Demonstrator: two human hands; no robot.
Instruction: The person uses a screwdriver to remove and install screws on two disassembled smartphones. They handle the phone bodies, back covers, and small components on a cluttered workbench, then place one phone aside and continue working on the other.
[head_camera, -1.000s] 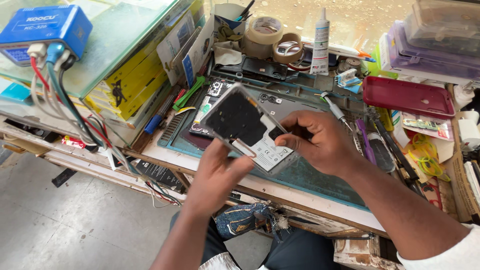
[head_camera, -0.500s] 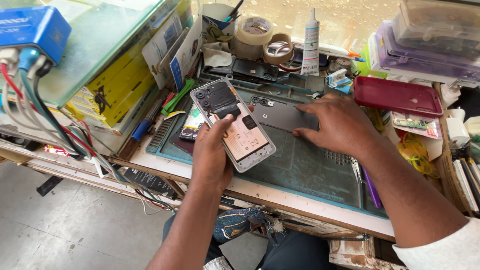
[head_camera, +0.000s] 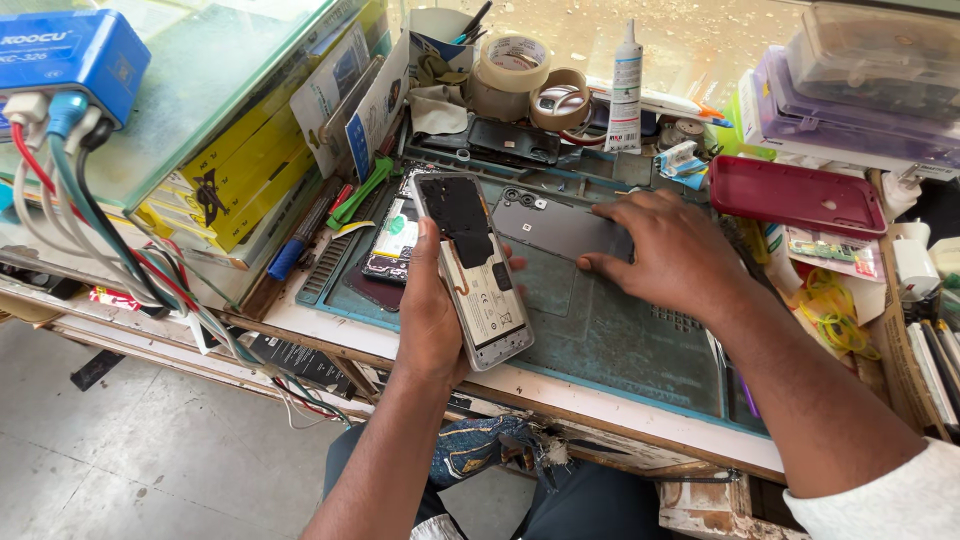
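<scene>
My left hand holds an opened phone upright over the front of the teal work mat, its back off so the battery and dark upper board show. My right hand lies flat on the mat, fingers spread, touching the grey phone back cover that rests there. A second opened phone lies on the mat just left of the held one.
Tape rolls and a glue bottle stand at the back. A red phone case lies at the right, beside purple plastic boxes. Yellow boxes, a blue device with cables, green tool at left.
My left hand has raised the opened phone and turned it more upright. My right hand left the phone, moved right and settled on the grey back cover on the mat.
</scene>
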